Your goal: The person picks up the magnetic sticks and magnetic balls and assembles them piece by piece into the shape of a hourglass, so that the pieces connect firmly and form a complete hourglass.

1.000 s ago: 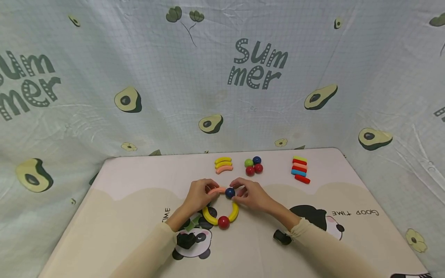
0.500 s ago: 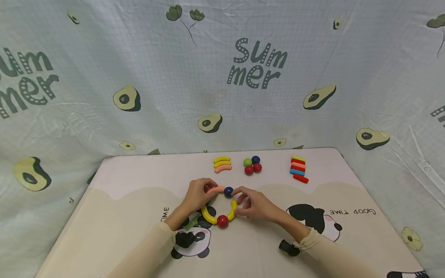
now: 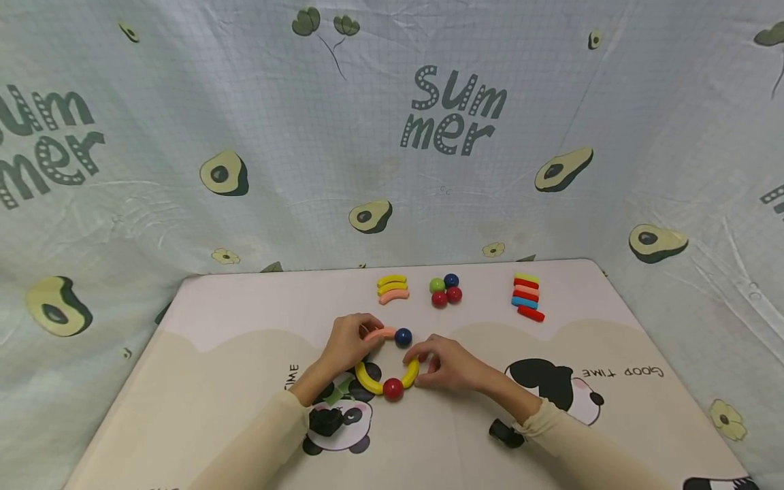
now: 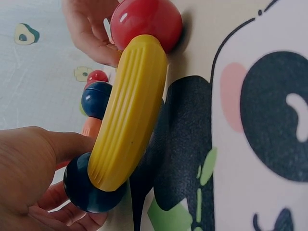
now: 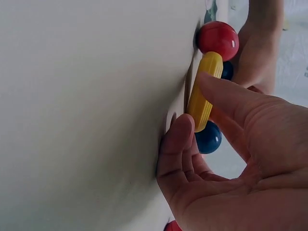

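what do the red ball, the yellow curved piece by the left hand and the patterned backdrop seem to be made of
Red ball: hard and glossy, perhaps plastic or lacquered wood, given its bright highlight.
Yellow curved piece: probably moulded plastic, satin, with even colour and parallel ridges.
Patterned backdrop: thin cloth or plastic sheeting, slightly shiny; wrinkles show, but not which.

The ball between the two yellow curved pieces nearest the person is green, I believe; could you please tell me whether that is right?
Not quite: the ball is red, as the head view shows; it does lie between those two yellow curved pieces.
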`<state>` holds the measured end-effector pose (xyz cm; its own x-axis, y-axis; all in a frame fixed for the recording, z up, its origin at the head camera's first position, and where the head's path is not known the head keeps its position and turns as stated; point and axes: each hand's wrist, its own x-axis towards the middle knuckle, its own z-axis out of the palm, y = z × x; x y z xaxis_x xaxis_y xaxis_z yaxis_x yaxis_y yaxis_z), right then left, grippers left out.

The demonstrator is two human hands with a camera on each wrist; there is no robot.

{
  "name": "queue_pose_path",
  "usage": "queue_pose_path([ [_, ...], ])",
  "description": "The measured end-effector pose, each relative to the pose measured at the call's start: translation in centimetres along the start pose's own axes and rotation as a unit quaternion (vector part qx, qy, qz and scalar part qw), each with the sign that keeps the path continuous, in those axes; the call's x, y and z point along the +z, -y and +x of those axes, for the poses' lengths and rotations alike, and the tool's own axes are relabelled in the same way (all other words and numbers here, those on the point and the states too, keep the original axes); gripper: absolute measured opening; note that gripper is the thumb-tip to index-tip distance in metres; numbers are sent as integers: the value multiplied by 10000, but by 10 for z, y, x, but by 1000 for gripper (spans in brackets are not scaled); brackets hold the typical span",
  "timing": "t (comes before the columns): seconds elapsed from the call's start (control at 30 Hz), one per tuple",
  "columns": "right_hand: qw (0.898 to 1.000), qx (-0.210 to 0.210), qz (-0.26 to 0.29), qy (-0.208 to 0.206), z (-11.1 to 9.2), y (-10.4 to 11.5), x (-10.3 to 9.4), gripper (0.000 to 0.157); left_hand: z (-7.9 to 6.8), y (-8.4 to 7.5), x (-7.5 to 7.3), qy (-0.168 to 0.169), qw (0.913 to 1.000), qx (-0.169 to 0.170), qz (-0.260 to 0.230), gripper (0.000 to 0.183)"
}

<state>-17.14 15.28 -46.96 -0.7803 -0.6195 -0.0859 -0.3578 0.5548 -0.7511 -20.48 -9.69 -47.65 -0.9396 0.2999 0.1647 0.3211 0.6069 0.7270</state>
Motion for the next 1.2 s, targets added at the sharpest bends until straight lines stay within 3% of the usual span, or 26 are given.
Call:
queue_pose_path([
  [0.27,9994,-279,-64,182,5,-1,-2,23,-1,0,0,58,10000,-25,41,17],
  [0.47,9994,-246,-3,254,6,1,-4,22,-1,1,0,8,10000,4,76,16],
  [0.87,9981,-95,352,-506,4,3,5,18,-1,3,0,-77,9999,-26,87,17],
  [1.03,9926,123,876,-835,5,3,10,17,0,3,0,-115,9999,-26,35,17],
  [1.2,9795,310,1814,-825,6,2,13,19,0,3,1,-144,9999,13,39,17],
])
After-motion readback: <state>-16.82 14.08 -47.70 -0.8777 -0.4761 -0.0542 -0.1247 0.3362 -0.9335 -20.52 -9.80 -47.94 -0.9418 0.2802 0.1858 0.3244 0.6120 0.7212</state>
